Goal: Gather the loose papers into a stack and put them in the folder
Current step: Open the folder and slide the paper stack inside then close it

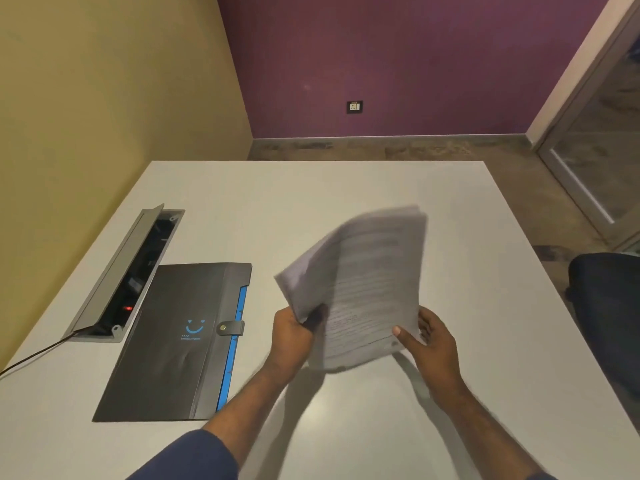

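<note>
**Clerk:** Item one, fingers (401, 332). Right thumb pressed on the front of the papers (367, 282) near their lower right corner, remaining digits hidden behind. Left hand (294, 332) closed on the lower left edge.

**Checker:** Condition of the papers?

**Clerk:** One bundle, lifted clear of the table (346, 188), tilted up and away, top edges fanned and blurred. Not squared.

**Checker:** Risk entry?

**Clerk:** Likely a sheet slipping from the fanned upper corner, since only the bottom edge is gripped. Uneven edges would probably snag at the folder's mouth.

**Checker:** Folder?

**Clerk:** Folder (173, 341), black with blue edging, flat on the table to the left of the hands, strap (231, 328) apparently snapped closed. Needs a free hand to open it.

**Checker:** Pose?

**Clerk:** Right hand (434, 336) and left hand level, palms facing inward, forearms converging from the near edge; dark sleeve on the left arm.
</note>
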Demonstrator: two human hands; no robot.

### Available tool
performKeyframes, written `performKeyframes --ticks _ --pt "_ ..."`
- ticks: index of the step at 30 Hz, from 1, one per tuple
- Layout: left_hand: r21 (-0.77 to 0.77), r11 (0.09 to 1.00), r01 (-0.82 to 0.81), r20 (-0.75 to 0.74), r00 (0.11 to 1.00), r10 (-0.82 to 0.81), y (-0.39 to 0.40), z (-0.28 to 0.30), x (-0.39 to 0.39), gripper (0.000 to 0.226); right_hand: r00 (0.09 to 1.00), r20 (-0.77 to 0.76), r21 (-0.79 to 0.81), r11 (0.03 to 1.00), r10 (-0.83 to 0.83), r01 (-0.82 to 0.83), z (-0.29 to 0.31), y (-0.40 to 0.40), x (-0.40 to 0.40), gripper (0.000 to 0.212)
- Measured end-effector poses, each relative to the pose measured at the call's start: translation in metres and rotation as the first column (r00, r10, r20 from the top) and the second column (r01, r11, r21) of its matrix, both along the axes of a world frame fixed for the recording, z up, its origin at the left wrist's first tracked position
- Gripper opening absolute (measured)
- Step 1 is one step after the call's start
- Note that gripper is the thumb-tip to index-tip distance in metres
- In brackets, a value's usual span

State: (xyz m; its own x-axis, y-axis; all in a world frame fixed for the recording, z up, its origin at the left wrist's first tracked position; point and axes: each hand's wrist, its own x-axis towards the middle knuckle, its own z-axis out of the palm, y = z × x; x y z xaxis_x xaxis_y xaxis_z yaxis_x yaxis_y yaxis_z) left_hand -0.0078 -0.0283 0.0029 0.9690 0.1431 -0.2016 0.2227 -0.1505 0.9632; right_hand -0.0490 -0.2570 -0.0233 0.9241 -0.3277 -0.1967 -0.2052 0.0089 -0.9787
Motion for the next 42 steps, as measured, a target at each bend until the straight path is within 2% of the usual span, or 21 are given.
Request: performKeyframes --ticks 2,3,5,8,10,13,15,17,21,25,27,29,30,32,33,34,36,39,42 --pt "-0.143 0.99 -0.016 -0.019 1.0 0.013 0.004 0.009 0.003 0.014 0.996 -0.069 0.108 0.992 -0.064 0.072 -0.003 -0.005 -0.004 0.069" --pt "-0.215 0.977 -0.016 -0.03 1.0 0.01 0.006 0.012 0.004 0.017 0.993 -0.091 0.185 0.979 -0.071 0.087 -0.005 -0.006 -0.005 0.073" --pt "-0.294 0.956 -0.008 -0.043 0.999 -0.005 0.008 0.019 0.008 0.028 0.998 -0.061 0.379 0.925 -0.015 0.037 -0.005 0.0 -0.007 0.065" --pt "-0.375 0.927 -0.019 -0.086 0.996 -0.015 0.006 0.025 0.011 0.029 0.994 0.033 0.632 0.768 0.105 -0.102 0.001 0.021 -0.01 0.056" --pt "-0.454 0.889 -0.057 -0.157 0.987 -0.017 0.004 0.026 0.009 0.028 0.983 0.119 0.667 0.722 0.141 -0.184 0.009 0.031 -0.007 0.06" --pt "-0.58 0.811 -0.079 -0.228 0.971 -0.069 0.0 0.021 0.005 0.025 0.965 0.195 0.628 0.733 0.178 -0.262 0.025 0.037 0.003 0.06" --pt "-0.653 0.753 -0.082 -0.241 0.965 -0.104 0.002 0.014 0.003 0.023 0.985 0.11 0.629 0.759 0.13 -0.171 0.031 0.035 0.008 0.055" --pt "-0.677 0.732 -0.077 -0.26 0.955 -0.141 0.007 0.007 0.001 0.028 0.997 0.008 0.598 0.798 0.082 -0.071 0.03 0.029 0.01 0.052" --pt "-0.657 0.751 -0.071 -0.285 0.945 -0.16 0.027 0.004 0.011 0.038 0.985 -0.084 0.583 0.809 0.151 -0.074 0.026 0.008 0.013 0.046" --pt "-0.697 0.706 -0.127 -0.28 0.954 -0.105 0.073 0.02 0.04 0.028 0.97 -0.111 0.625 0.774 0.216 -0.1 0.027 -0.018 0.014 0.046" --pt "-0.665 0.736 -0.129 -0.282 0.955 -0.088 0.096 0.032 0.055 0.037 0.963 -0.11 0.631 0.766 0.244 -0.122 0.03 -0.03 0.015 0.047" --pt "-0.576 0.816 -0.052 -0.294 0.945 -0.147 0.11 0.042 0.066 0.048 0.949 -0.111 0.607 0.776 0.296 -0.171 0.036 -0.039 0.018 0.048" --pt "-0.536 0.844 0.029 -0.287 0.934 -0.215 0.111 0.046 0.07 0.045 0.937 -0.116 0.587 0.784 0.328 -0.202 0.039 -0.043 0.02 0.049" --pt "-0.486 0.848 0.211 -0.291 0.876 -0.384 0.105 0.052 0.076 0.041 0.911 -0.128 0.557 0.789 0.392 -0.261 0.046 -0.046 0.025 0.049" --pt "-0.47 0.84 0.272 -0.309 0.841 -0.445 0.1 0.053 0.077 0.046 0.898 -0.129 0.551 0.784 0.42 -0.287 0.048 -0.047 0.028 0.049" --pt "-0.464 0.835 0.296 -0.333 0.815 -0.474 0.096 0.053 0.078 0.051 0.887 -0.126 0.547 0.777 0.445 -0.312 0.051 -0.047 0.03 0.048" --pt "-0.447 0.842 0.302 -0.361 0.8 -0.479 0.09 0.049 0.078 0.047 0.874 -0.118 0.522 0.779 0.471 -0.349 0.056 -0.047 0.034 0.047" --pt "-0.393 0.887 0.244 -0.345 0.855 -0.388 0.083 0.038 0.074 0.038 0.902 -0.116 0.406 0.849 0.416 -0.339 0.059 -0.045 0.04 0.048" --pt "-0.186 0.959 0.215 -0.191 0.949 -0.25 0.066 0.026 0.064 0.021 0.963 -0.069 0.201 0.949 0.262 -0.244 0.056 -0.036 0.042 0.041"
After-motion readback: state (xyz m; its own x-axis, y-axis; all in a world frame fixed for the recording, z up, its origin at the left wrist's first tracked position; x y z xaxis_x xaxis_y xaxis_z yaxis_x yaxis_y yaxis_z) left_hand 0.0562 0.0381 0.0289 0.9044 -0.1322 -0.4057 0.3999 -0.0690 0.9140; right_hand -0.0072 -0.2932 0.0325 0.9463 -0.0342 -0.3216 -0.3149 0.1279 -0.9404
